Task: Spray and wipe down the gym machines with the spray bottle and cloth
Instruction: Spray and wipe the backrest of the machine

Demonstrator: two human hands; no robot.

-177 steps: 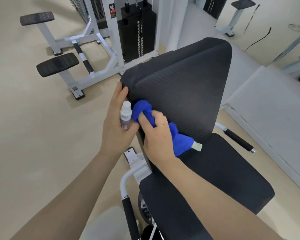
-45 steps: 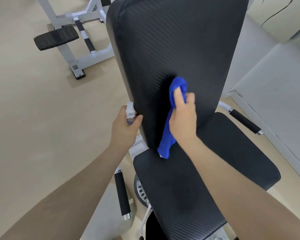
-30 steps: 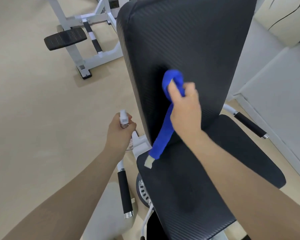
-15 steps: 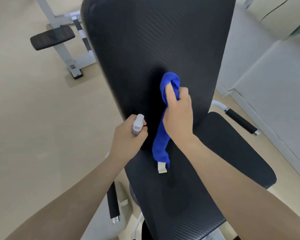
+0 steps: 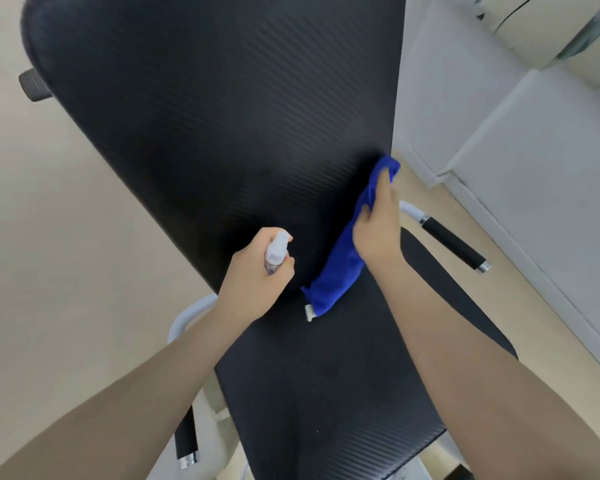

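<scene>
Beige gym floor (image 5: 66,237) on the left, pale grey wall panels (image 5: 541,188) on the right, and between them a seated gym machine filling most of the view. Black textured backrest (image 5: 222,109) tilted up and away, meeting the black seat pad (image 5: 343,386) near mid-frame. White tubular frame (image 5: 187,317) curving out from under the seat on the left side. Black grip handle with a chrome end (image 5: 454,245) sticking out on the right of the seat; another black grip with a chrome cap (image 5: 186,441) low on the left, beside the left forearm. End of a black roller pad (image 5: 32,86) peeking out behind the backrest's upper left edge. Left hand (image 5: 253,282) curled around a small clear spray bottle (image 5: 275,254), white nozzle upward, index finger bent over the top, held just in front of the lower backrest. Right hand (image 5: 378,226) pressing a blue cloth (image 5: 343,258) against the lower right part of the backrest, fingers closed over its upper bunch near the pad's right edge, the thumb hidden. Cloth trailing down from under the palm in a long fold, lower end lying at the crease between backrest and seat, a small white tag (image 5: 309,311) at its tip. Both forearms bare, reaching in from the bottom corners.
</scene>
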